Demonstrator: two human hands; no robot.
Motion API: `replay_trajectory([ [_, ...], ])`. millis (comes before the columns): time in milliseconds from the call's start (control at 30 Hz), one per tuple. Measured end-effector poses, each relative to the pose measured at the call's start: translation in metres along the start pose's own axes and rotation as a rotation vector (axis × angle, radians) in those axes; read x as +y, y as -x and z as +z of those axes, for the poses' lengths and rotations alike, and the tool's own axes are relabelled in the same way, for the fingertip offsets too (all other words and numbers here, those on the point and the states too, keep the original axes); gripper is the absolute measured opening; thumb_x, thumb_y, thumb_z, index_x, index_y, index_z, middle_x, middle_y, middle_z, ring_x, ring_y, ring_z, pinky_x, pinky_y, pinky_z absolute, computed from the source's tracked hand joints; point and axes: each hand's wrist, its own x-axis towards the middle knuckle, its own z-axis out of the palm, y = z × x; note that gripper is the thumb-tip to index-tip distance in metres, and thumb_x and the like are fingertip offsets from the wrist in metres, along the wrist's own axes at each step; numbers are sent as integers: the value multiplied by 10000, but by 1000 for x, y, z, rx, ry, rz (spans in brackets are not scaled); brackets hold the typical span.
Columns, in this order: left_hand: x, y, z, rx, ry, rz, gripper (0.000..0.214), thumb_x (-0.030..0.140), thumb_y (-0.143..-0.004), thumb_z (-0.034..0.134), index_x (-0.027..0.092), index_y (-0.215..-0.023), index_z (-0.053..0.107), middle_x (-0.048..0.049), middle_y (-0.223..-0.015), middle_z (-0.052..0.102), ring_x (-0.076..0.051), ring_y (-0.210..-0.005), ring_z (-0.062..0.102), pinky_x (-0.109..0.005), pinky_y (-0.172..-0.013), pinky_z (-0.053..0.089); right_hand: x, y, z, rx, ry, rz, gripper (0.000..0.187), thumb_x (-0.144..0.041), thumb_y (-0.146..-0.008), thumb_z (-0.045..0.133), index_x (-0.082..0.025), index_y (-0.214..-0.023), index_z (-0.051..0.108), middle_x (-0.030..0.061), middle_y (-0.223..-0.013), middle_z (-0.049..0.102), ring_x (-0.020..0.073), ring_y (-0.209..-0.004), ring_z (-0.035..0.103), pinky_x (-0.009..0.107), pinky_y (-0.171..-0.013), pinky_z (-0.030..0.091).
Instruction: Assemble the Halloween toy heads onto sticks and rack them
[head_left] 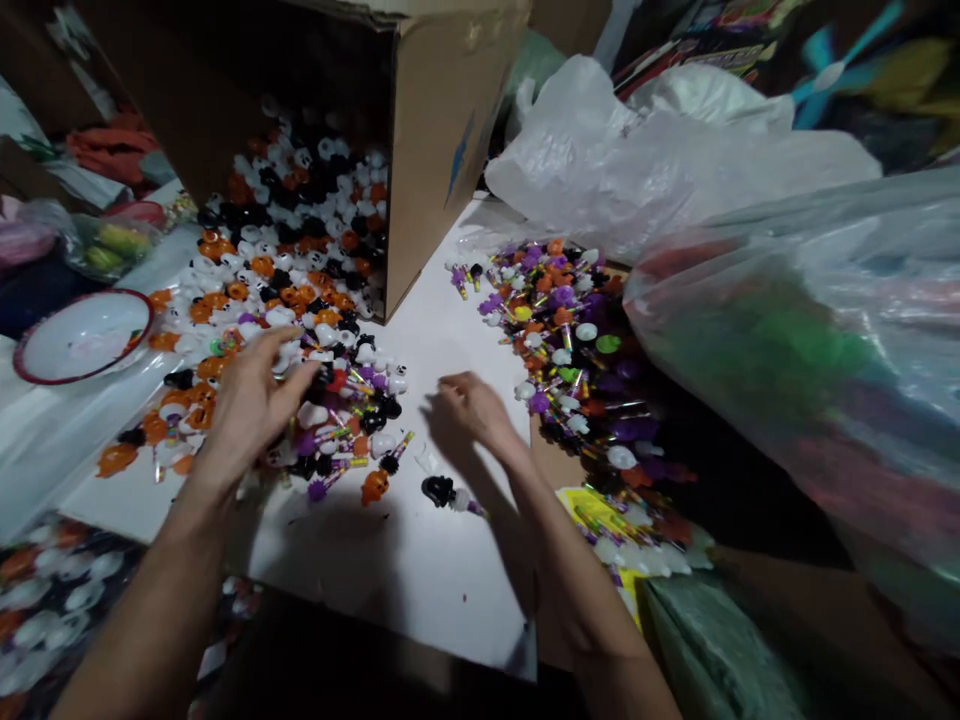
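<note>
My left hand (259,390) is over the left heap of small plastic toy pieces (300,290), its thumb and fingers apart. By its thumb tip lies a black and red piece (330,377); I cannot tell whether they touch. My right hand (474,405) hovers above the white board (450,340) with fingers curled together; anything in them is hidden. Between the hands, on the board, are an orange pumpkin piece (374,487) and a black piece (438,490) beside a small striped tube. More colourful striped tubes (352,462) with purple and black ends mix into the heap's near edge.
A cardboard box (450,130) lies on its side, pieces spilling out. To the right is a pile of striped tubes with figure tops (570,340). Large plastic bags (810,330) crowd the right side. A red-rimmed white bowl (82,335) stands at left.
</note>
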Motion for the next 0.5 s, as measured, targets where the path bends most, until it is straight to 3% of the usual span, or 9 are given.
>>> replay_trajectory([
  [67, -3, -43, 15, -44, -115, 118, 254, 265, -771, 664, 205, -1017, 654, -93, -1164, 629, -327, -1228, 490, -491, -1121, 286, 21, -43, -21, 122, 278, 100, 305, -242, -937, 422, -135, -1035, 690, 118, -1010, 682, 194, -906, 607, 265, -792, 409],
  [167, -13, -86, 77, -312, -54, 173, 81, 219, -685, 696, 201, -708, 621, -92, -865, 645, -322, -1062, 579, -468, -1049, 351, 42, -114, -41, 179, 418, 157, 323, -196, -943, 406, -94, -1113, 661, 142, -1046, 683, 203, -936, 608, 260, -809, 400],
  [233, -26, -99, 122, -388, 5, 150, 262, 232, -615, 738, 220, -517, 496, -49, -622, 557, -304, -907, 610, -435, -962, 414, 48, -162, -45, 213, 439, 167, 342, -185, -946, 407, -75, -1200, 608, 166, -1135, 655, 207, -986, 593, 259, -831, 393],
  [300, -43, -100, 150, -411, 54, 136, 393, 237, -597, 743, 238, -440, 382, -17, -488, 443, -288, -807, 595, -415, -900, 440, 51, -205, -42, 238, 456, 182, 384, -171, -953, 392, -52, -1293, 524, 197, -1223, 609, 217, -1039, 568, 267, -852, 389],
  [400, -65, -94, 158, -497, 26, 140, 366, 164, -628, 688, 244, -458, 374, -16, -473, 409, -269, -754, 567, -407, -882, 437, 54, -248, -28, 231, 469, 189, 416, -129, -955, 354, -9, -1343, 443, 240, -1271, 564, 240, -1098, 527, 290, -876, 383],
  [500, -66, -90, 141, -562, -31, 118, 267, 78, -608, 648, 233, -536, 444, -24, -575, 476, -248, -758, 560, -402, -892, 424, 54, -248, -6, 185, 485, 151, 407, -79, -943, 320, -6, -1318, 462, 257, -1263, 561, 257, -1135, 508, 312, -910, 370],
])
